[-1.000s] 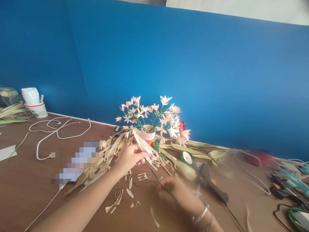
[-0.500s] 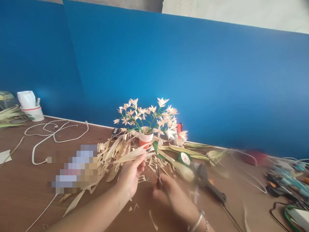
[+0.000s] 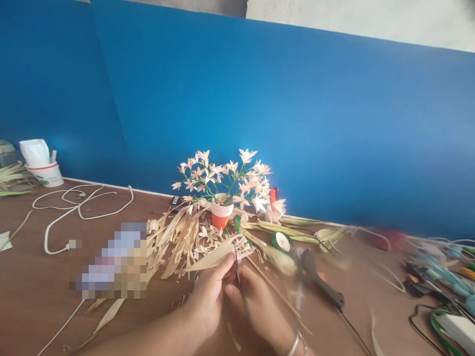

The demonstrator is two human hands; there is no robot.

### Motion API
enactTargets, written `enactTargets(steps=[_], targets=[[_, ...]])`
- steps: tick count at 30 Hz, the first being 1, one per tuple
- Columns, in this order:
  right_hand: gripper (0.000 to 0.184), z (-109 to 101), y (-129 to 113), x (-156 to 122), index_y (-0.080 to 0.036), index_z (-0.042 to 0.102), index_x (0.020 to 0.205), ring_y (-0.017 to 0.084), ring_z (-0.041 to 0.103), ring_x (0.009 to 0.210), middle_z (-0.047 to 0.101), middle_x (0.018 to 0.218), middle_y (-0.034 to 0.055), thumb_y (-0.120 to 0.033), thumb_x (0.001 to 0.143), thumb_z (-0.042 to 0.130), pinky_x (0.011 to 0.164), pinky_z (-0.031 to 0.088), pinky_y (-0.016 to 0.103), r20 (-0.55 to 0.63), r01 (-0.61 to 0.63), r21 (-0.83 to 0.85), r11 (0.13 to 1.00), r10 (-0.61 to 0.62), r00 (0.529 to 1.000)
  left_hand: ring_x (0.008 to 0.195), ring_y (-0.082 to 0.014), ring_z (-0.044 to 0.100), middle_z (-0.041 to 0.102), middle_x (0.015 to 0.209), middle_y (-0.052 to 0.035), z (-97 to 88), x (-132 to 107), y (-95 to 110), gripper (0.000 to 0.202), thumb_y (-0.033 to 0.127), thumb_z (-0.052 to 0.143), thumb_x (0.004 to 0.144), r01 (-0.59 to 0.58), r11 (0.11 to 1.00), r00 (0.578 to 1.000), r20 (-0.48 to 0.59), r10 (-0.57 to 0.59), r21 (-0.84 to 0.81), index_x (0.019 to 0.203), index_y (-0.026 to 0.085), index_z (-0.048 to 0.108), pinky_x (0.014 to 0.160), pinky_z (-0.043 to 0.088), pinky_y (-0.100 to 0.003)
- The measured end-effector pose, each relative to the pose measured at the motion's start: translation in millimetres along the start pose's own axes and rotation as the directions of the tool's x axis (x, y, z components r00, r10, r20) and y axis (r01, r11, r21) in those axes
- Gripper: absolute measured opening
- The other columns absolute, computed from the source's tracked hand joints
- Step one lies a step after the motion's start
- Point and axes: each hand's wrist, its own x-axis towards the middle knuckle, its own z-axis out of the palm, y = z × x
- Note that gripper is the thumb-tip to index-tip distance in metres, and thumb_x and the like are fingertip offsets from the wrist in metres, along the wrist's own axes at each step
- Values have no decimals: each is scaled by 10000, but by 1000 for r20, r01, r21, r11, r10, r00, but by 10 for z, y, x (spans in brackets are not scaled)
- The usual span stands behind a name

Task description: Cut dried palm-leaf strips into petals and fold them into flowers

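My left hand is closed on a pale dried corn husk, pinched between thumb and fingers with its long end pointing left. In my right hand is a pair of scissors, blades up against the husk's right end; the handles are hidden in the fingers. The two hands nearly touch. Just beyond them stands an orange and white paper cup holding stems with pale husk flowers. Loose husk pieces lie around its foot.
To the right are a green tape roll, a black glue gun and greenish husks. White cables and a white tub occupy the left. A blue panel rises behind the table. Tangled items crowd the far right.
My right hand has moved up and left, bringing the scissors to the husk. My left hand has come slightly lower and right with the husk. The view has shifted slightly.
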Motion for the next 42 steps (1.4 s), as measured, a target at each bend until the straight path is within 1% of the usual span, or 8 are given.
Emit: enactTargets(steps=[8,17,21,26,32,36,40,42], targets=[[199,30,139,8,-172,626,775,167,526,636,593,644,7,-370,761,618,564,403,246,-86,-55,-39,998,52,995,631,-147,618,679,702,-41,-7,32,29,128,288,667,755,22,999,1000,13,-21,-33,749,161,679,609,485,-242],[196,-24,141,6,-169,597,843,155,519,644,598,697,3,-337,751,638,598,420,261,-15,-98,8,995,99,995,640,-116,568,664,781,-22,-108,186,62,258,346,731,692,-80,996,996,42,81,-31,876,173,681,626,450,-236],[263,-84,165,48,-189,528,831,148,498,633,558,707,-5,-399,732,654,596,419,266,-161,-70,182,981,100,982,761,-139,584,688,929,-27,-126,245,108,276,296,732,676,-220,975,974,70,216,45,926,190,685,665,427,-234],[367,-180,138,83,-217,516,884,163,517,686,565,768,0,-398,648,731,609,414,262,-382,-38,227,973,125,916,798,-163,598,707,879,-35,-154,216,42,188,235,701,676,-264,942,959,157,235,207,848,161,692,676,410,-245],[409,-129,105,63,-214,502,907,142,500,596,556,694,-18,-416,637,734,583,408,269,-260,-95,331,939,188,947,793,-182,618,715,868,-42,-131,187,11,230,246,718,652,-285,934,951,188,247,215,864,161,693,684,427,-259],[372,-131,103,75,-203,521,846,125,486,604,566,708,-22,-382,614,751,567,396,242,-283,-108,331,937,208,936,718,-149,585,676,763,-38,-150,283,103,280,300,765,622,-332,931,943,77,324,154,827,131,677,666,426,-245],[371,-165,143,91,-203,535,868,124,489,588,568,718,-18,-354,607,751,528,385,232,-326,-113,374,921,245,913,719,-129,559,632,761,-4,-211,362,146,409,465,691,693,-394,904,907,-91,412,167,986,187,630,638,407,-231],[383,-167,182,93,-207,528,894,128,504,575,572,721,-15,-358,616,743,513,383,233,-315,-133,430,893,286,905,717,-132,557,634,786,-2,-221,344,118,381,470,685,692,-362,894,926,-9,377,266,951,196,632,633,403,-236]])
